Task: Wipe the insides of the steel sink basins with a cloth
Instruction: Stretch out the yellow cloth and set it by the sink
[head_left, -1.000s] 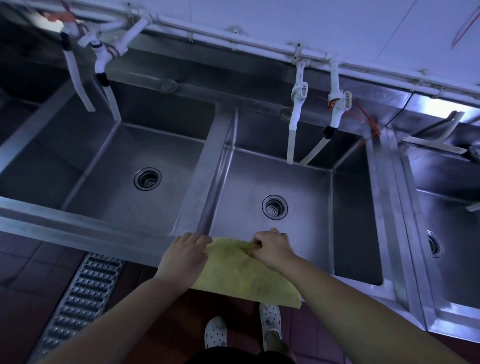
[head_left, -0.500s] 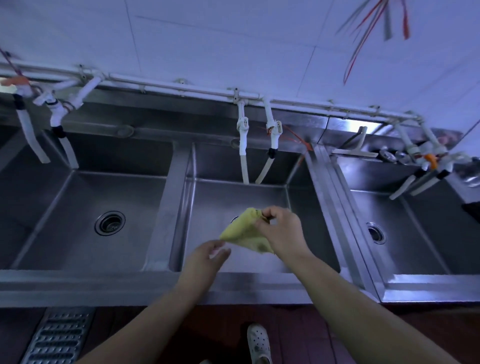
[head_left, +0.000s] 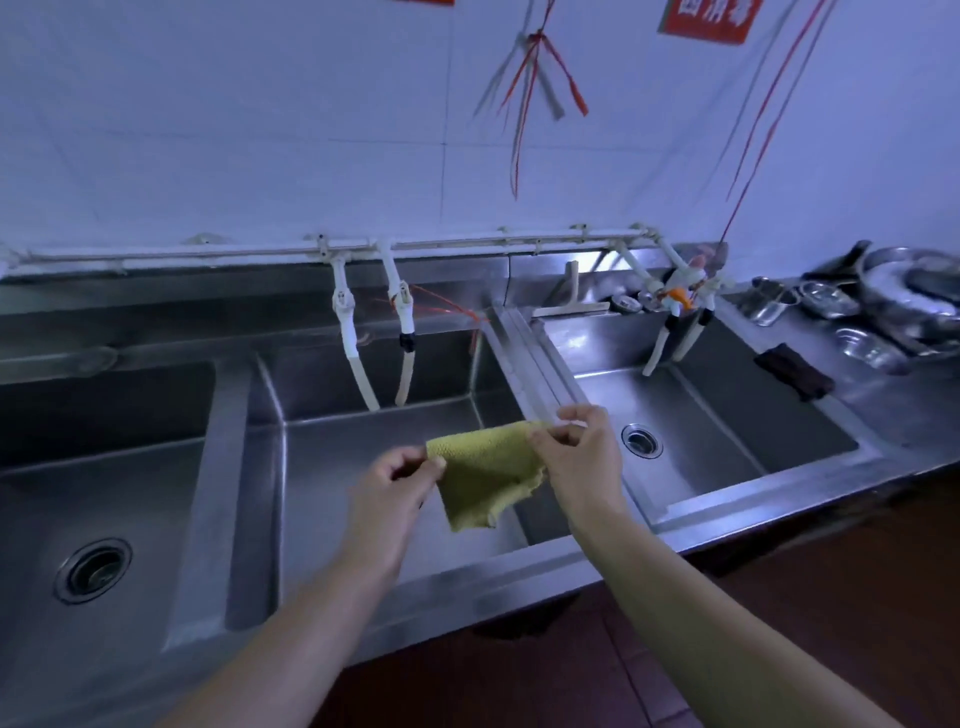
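I hold the square yellow woven cloth (head_left: 485, 470) stretched between both hands, in the air above the middle steel sink basin (head_left: 332, 467), which serves as my landmark. My left hand (head_left: 400, 488) pinches the cloth's left upper corner between thumb and curled fingers; my right hand (head_left: 576, 449) pinches the right upper corner the same way, above the divider on the middle basin's right side. The cloth's lower edge hangs free and touches no steel.

Step in hand, as I judge it: spreading or refolding the cloth before wiping; no basin is being wiped yet. The next move calls for gathering the cloth into one palm and lowering it flat against a basin floor or wall, clear of the two white tap hoses (head_left: 374, 358) that hang down at the middle basin's back.

Contents: the middle basin shows nothing but those hose ends. The left steel basin (head_left: 104, 499) shows only its round drain (head_left: 93, 570). The right steel basin (head_left: 727, 415) shows a round drain (head_left: 642, 440) and its own white hoses. Further right of the middle basin, on the counter, lie a dark folded rag (head_left: 794, 371) and stacked steel bowls and pans (head_left: 883, 306).
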